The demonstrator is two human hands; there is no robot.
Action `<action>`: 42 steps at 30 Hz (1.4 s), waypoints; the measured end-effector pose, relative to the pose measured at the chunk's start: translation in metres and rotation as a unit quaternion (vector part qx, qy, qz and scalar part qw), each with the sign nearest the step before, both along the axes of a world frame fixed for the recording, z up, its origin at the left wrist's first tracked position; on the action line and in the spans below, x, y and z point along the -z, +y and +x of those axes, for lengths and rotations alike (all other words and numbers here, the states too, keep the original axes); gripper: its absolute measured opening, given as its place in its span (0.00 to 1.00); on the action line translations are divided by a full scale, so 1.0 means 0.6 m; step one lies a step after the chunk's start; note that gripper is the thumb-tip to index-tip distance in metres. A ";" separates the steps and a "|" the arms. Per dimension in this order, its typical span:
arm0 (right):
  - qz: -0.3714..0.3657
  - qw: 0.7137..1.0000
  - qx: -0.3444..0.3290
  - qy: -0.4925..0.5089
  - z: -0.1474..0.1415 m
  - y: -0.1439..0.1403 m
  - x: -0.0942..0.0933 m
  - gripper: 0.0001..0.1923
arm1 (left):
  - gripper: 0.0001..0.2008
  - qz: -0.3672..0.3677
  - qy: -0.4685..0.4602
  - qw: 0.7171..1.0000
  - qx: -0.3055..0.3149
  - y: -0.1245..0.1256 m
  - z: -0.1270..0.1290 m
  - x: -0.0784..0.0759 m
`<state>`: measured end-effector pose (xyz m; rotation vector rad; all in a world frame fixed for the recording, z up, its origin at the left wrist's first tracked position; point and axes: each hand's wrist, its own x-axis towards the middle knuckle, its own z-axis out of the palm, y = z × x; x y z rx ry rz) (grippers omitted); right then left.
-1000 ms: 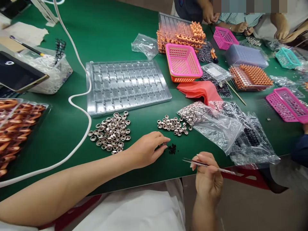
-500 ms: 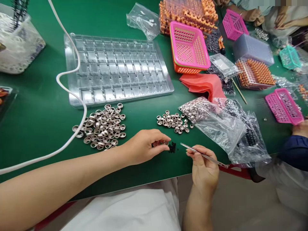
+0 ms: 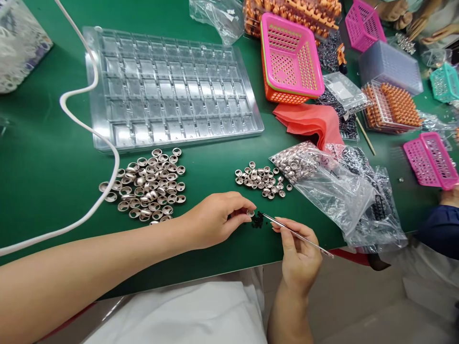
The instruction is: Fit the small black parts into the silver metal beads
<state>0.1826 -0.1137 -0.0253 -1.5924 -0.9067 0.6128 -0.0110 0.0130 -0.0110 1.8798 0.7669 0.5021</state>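
From the head camera, the left hand (image 3: 215,220) rests on the green table (image 3: 53,191) with thumb and forefinger pinched together on a small metal ring (image 3: 251,213), held just at the edge of a little heap of tiny black parts (image 3: 256,220). The right hand (image 3: 299,258) is closed around a pair of slim steel tweezers (image 3: 296,233), gripped about mid-shaft, whose tips reach into that black heap; whether the tips are pressed together on a piece is too small to tell. The ring looks thin, light and smooth, so it is likely slippery between bare fingertips and best pinched across its rim, as the left hand has it. The black parts seem almost weightless and easily scattered or flicked away; they probably call for a light squeeze of the tweezers, taken one at a time from the edge of the heap. Beyond the hands, a loose cluster of similar metal rings (image 3: 261,180) lies near an open plastic bag of rings (image 3: 322,186), and a larger pile of wider metal cups (image 3: 147,186) lies well to the left beside a white cable (image 3: 107,148). A clear compartment tray (image 3: 168,91) sits farther back, with a pink basket (image 3: 290,57) and a folded red cloth (image 3: 308,122) to its right. At the far edge, other people's hands (image 3: 394,14) work among trays of orange parts (image 3: 394,102).
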 end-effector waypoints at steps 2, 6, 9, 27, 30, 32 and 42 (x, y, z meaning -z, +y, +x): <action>0.006 1.000 -0.002 -0.006 -0.001 0.000 0.001 0.05 | 0.08 -0.005 0.005 1.000 0.000 0.001 0.001 -0.003; 0.007 1.000 -0.004 -0.016 -0.003 -0.001 0.003 0.05 | 0.07 -0.015 0.007 1.000 0.003 0.001 0.001 -0.005; 0.002 1.000 -0.010 -0.023 -0.001 -0.005 0.006 0.06 | 0.07 -0.018 -0.001 1.000 0.004 0.002 0.000 -0.005; 0.002 0.998 -0.020 -0.057 -0.001 -0.006 0.006 0.05 | 0.08 -0.036 -0.007 0.999 0.003 0.004 0.001 -0.002; -0.001 0.996 -0.064 -0.069 0.002 -0.009 0.009 0.07 | 0.07 -0.038 -0.006 0.999 -0.001 0.004 0.001 -0.004; 0.001 0.995 -0.080 -0.067 0.003 -0.011 0.008 0.08 | 0.07 -0.038 -0.004 0.999 -0.003 0.005 0.002 -0.005; 0.016 0.993 -0.067 -0.092 0.014 -0.005 0.001 0.09 | 0.08 -0.038 -0.013 0.999 0.001 0.005 0.000 0.003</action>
